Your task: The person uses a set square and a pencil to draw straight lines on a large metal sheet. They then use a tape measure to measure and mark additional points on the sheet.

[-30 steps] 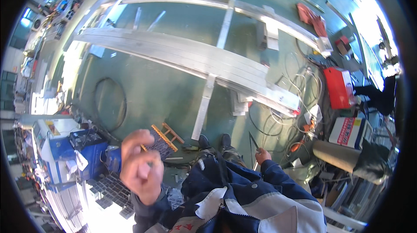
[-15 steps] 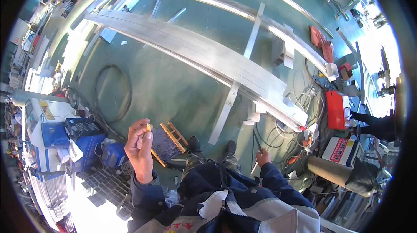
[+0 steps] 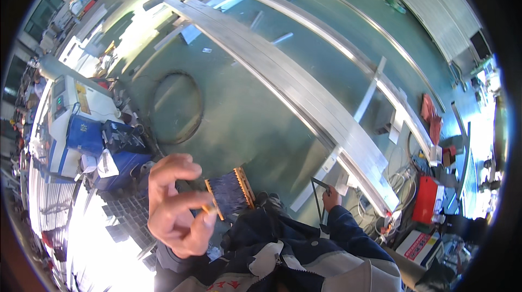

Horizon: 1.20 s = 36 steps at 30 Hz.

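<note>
My left hand [image 3: 176, 213] is raised close in front of me at the lower left. Its thumb and a fingertip pinch a small yellow piece [image 3: 207, 208]; the other fingers are bent and apart. Past those fingertips lies a dark, rough-topped stool [image 3: 232, 193] with orange-yellow slatted sides. Low on the right, my right hand [image 3: 330, 199] is closed around a thin, dark-barred angular frame [image 3: 317, 198] that hangs downward. The frame's exact kind cannot be made out.
Long silver metal beams [image 3: 283, 77] lie across crossbars [image 3: 317, 182] ahead. A coiled black hose [image 3: 202, 108] rests on the green floor. A white-and-blue machine [image 3: 87, 115] stands left. Cables [image 3: 399, 187] and a red box [image 3: 427, 199] are at the right.
My left hand has come nearer and larger in view, its fingers spreading while the pinch stays on the yellow piece. The view has turned left. The right hand's frame now shows more of its angled shape.
</note>
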Motion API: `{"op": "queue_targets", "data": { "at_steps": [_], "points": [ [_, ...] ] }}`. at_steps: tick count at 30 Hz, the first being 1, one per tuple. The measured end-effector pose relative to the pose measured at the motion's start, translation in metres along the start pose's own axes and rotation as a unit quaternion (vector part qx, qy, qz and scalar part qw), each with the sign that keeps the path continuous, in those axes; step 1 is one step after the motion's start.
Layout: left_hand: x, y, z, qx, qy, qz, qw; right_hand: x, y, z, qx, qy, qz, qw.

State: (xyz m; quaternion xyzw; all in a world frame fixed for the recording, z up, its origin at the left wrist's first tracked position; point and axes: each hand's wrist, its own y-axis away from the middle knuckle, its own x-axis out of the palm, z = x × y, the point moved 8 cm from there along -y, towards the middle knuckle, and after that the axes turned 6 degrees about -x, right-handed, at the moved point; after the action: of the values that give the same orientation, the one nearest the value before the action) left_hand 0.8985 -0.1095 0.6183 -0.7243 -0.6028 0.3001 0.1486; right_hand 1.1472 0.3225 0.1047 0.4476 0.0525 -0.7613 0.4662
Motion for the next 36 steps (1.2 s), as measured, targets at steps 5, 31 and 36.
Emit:
{"op": "queue_targets", "data": {
  "at_steps": [5,31,36],
  "points": [
    [-0.019,-0.026,-0.02,0.136,-0.032,-0.03,0.99,0.027,-0.073,0.033,-0.064,0.045,0.021,0.997],
    [-0.023,-0.266,0.123,0.003,-0.12,-0.33,0.936,0.088,-0.396,0.452,-0.286,-0.05,0.24,0.926],
    [-0.074,-0.301,0.188,-0.11,-0.065,-0.371,0.92,0.107,-0.425,0.535,-0.292,-0.056,0.224,0.928]
  ]
}}
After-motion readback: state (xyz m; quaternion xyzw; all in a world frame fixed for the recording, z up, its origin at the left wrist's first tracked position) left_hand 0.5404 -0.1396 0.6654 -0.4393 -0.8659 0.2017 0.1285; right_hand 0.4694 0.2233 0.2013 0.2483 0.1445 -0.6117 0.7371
